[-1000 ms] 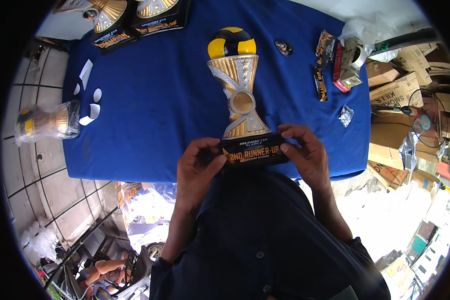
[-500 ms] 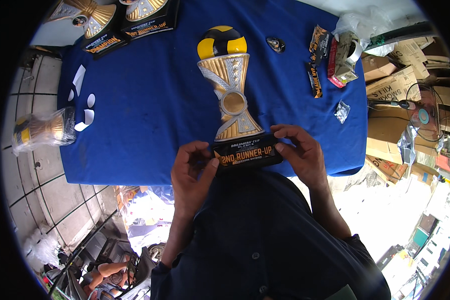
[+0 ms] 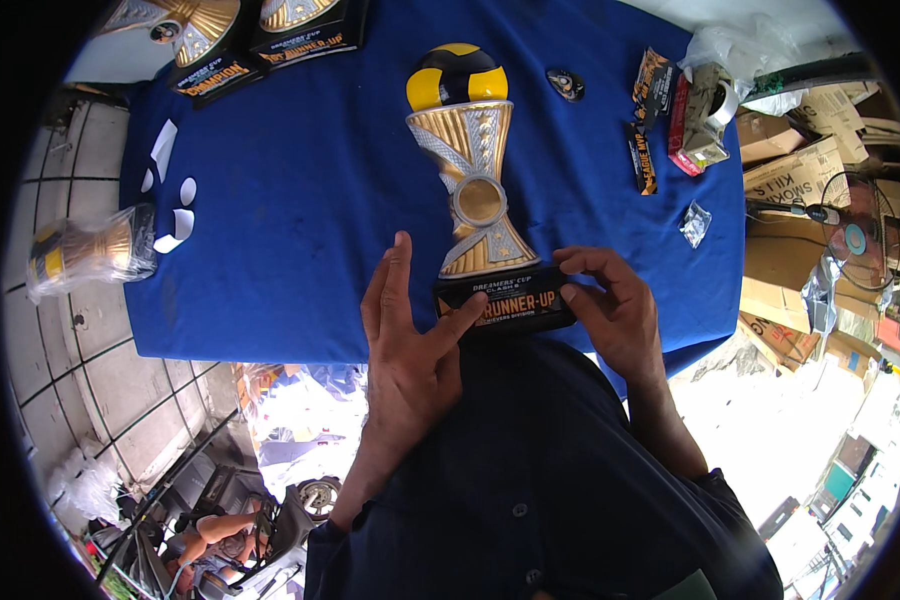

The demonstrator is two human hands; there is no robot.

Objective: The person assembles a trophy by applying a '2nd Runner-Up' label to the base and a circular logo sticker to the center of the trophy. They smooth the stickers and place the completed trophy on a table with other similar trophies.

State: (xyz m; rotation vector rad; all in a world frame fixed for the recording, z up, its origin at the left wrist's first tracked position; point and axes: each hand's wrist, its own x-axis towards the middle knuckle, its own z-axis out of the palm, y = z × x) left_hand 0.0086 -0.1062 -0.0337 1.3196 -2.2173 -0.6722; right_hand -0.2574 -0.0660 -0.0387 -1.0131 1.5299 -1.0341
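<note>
My right hand (image 3: 618, 316) is pinching the black base (image 3: 522, 313) of the gold-and-silver, ball-topped trophy (image 3: 478, 200) at the near edge of the blue cloth surface (image 3: 300, 220), its long axis running toward the far edge, while my left hand (image 3: 408, 362) is holding its fingers apart.

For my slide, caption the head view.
Left hand and right hand at the black base of a gold-and-silver trophy topped by a yellow-and-black ball, against blue cloth.
</note>
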